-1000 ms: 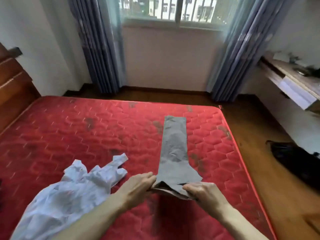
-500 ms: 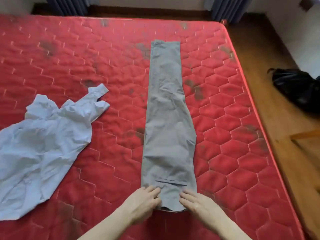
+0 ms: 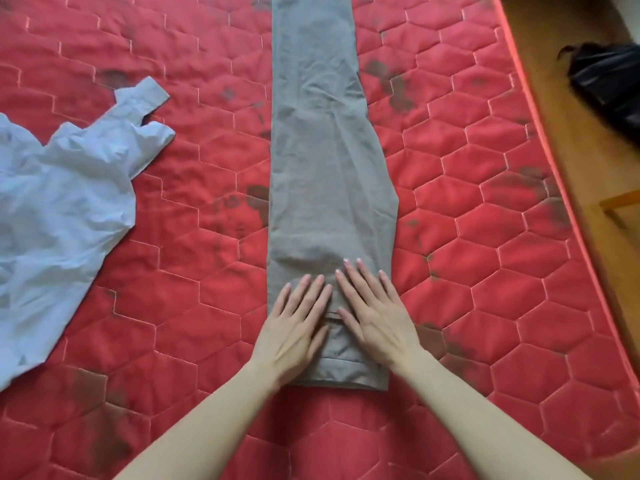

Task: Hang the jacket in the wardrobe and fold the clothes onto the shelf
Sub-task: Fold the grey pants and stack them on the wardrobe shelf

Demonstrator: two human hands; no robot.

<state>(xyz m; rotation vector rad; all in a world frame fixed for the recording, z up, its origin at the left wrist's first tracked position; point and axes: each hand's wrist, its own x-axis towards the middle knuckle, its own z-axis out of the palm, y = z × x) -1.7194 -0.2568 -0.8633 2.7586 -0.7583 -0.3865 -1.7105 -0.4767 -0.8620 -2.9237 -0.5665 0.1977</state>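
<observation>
Grey trousers lie folded lengthwise in one long strip on the red quilted mattress, waistband toward me, legs running off the top of the view. My left hand rests flat on the waist end, fingers spread, partly over the strip's left edge. Beside it my right hand presses flat on the same end, a little farther up. Neither hand grips the cloth. A crumpled pale blue shirt lies on the mattress to the left, apart from the trousers.
The mattress's right edge runs diagonally, with wooden floor beyond it. A black bag lies on that floor at the upper right. A piece of wooden furniture pokes in at the right edge.
My view has tilted down and closer to the mattress. Both hands let go of the waistband, slid forward and now lie flat and open on the trousers.
</observation>
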